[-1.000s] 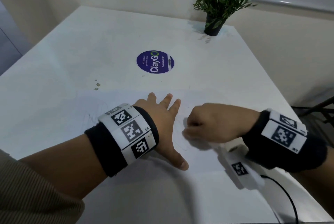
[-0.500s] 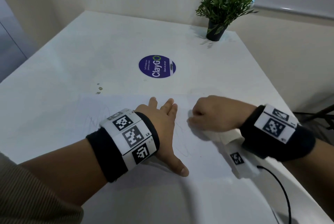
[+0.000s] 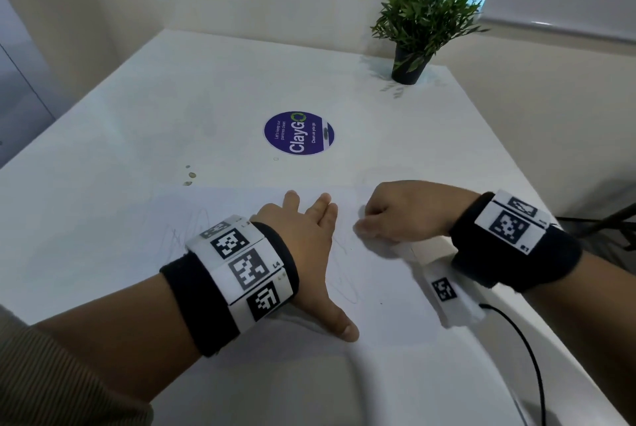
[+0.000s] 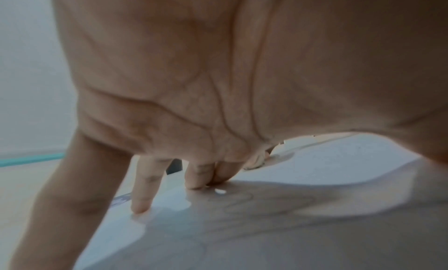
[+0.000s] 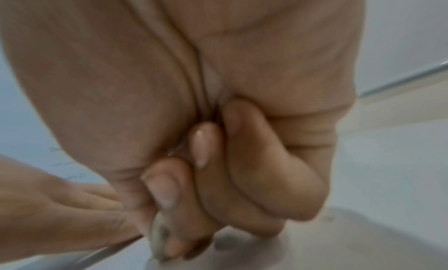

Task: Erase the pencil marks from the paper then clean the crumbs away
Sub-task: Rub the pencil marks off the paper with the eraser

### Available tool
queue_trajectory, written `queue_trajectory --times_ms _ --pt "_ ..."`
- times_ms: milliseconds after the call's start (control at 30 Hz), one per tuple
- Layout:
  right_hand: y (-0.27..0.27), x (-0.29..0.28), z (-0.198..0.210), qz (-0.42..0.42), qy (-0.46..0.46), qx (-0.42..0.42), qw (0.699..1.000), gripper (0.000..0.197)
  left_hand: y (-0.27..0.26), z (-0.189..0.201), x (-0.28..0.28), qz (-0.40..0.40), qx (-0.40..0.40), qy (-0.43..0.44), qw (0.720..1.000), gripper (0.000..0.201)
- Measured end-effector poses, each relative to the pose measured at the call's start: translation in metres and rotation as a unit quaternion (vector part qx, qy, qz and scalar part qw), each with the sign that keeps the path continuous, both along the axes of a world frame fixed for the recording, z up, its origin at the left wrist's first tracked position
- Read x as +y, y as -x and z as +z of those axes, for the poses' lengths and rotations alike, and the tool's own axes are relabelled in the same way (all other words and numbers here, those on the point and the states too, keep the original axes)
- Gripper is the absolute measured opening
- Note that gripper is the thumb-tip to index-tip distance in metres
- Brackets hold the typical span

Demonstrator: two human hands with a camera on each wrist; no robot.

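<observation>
left hand (image 3: 303,240), fingers straight and spread, pins the paper (image 3: 378,291) at frame centre so it can't slide. right hand (image 3: 406,212) fingers clamp the eraser (image 5: 160,234), tip down on pencil marks (image 3: 344,274).

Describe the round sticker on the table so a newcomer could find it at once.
Start at the white table and look toward the far corner with the small potted plant. Nearer the person, ahead of the paper, lies the round sticker. It is the table's only purple thing, printed ClayGO in white.
</observation>
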State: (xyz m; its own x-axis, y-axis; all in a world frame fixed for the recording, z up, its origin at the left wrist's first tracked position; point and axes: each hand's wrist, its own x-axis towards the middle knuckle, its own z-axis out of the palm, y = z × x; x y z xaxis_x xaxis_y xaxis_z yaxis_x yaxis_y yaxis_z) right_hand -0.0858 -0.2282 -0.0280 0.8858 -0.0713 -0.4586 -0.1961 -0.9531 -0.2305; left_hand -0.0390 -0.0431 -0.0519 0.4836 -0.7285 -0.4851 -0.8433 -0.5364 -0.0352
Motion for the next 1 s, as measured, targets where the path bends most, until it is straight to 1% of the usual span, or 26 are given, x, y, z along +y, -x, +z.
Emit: queue_trajectory --times_ms 100,233,300,367,433,467,533,567,667,733,800,833,867,933,967,1000 --pt "0.002 0.005 -0.002 0.025 0.038 -0.005 0.999 0.052 0.000 0.002 0.001 -0.007 -0.009 0.005 1.000 0.162" --pt "0.008 0.006 -0.002 0.021 -0.009 0.021 1.000 0.052 -0.005 0.003 0.001 -0.014 -0.001 0.009 1.000 0.159" --pt "0.004 -0.003 -0.002 -0.005 -0.028 0.031 0.999 0.051 -0.014 0.005 0.003 -0.019 0.005 0.020 1.000 0.149" --pt "0.002 -0.008 0.000 -0.024 -0.014 0.014 1.000 0.050 -0.024 0.005 0.007 -0.034 -0.002 0.040 0.999 0.135" --pt "0.003 -0.002 0.001 -0.003 0.008 -0.001 1.000 0.052 -0.029 0.004 0.011 -0.045 -0.007 0.050 0.998 0.129" --pt "0.005 0.005 0.001 0.020 0.007 0.006 1.000 0.052 -0.030 0.003 0.011 -0.046 -0.007 0.051 0.998 0.127" --pt "0.011 0.017 0.002 0.059 -0.014 0.046 0.997 0.050 -0.029 0.001 0.011 -0.046 -0.009 0.050 0.998 0.128" --pt "0.010 0.018 0.002 0.061 -0.018 0.052 0.997 0.050 -0.029 0.001 0.011 -0.046 -0.011 0.050 0.998 0.129" --pt "-0.002 0.002 0.002 0.013 0.013 -0.003 1.000 0.054 -0.030 0.002 0.010 -0.041 -0.008 0.054 0.998 0.130" --pt "-0.004 0.006 0.001 0.022 0.024 -0.016 0.999 0.053 -0.030 0.001 0.009 -0.038 -0.007 0.058 0.998 0.130" --pt "0.001 0.016 0.000 0.068 0.005 0.031 0.997 0.051 -0.030 -0.001 0.009 -0.035 -0.002 0.063 0.997 0.131" --pt "0.002 0.017 0.001 0.072 -0.011 0.046 0.996 0.050 -0.031 -0.001 0.009 -0.034 -0.001 0.064 0.997 0.132" --pt "-0.001 0.012 0.000 0.057 -0.016 0.041 0.997 0.050 -0.031 -0.002 0.009 -0.033 0.000 0.063 0.997 0.133" --pt "-0.009 -0.003 0.001 0.006 0.002 -0.004 1.000 0.052 -0.032 -0.001 0.010 -0.031 0.000 0.061 0.998 0.134" --pt "-0.011 -0.004 0.000 -0.007 0.015 -0.022 1.000 0.052 -0.031 -0.001 0.010 -0.031 0.001 0.059 0.998 0.134" --pt "-0.009 -0.001 -0.001 0.003 0.014 -0.024 1.000 0.051 -0.031 -0.002 0.010 -0.030 0.002 0.059 0.998 0.134"
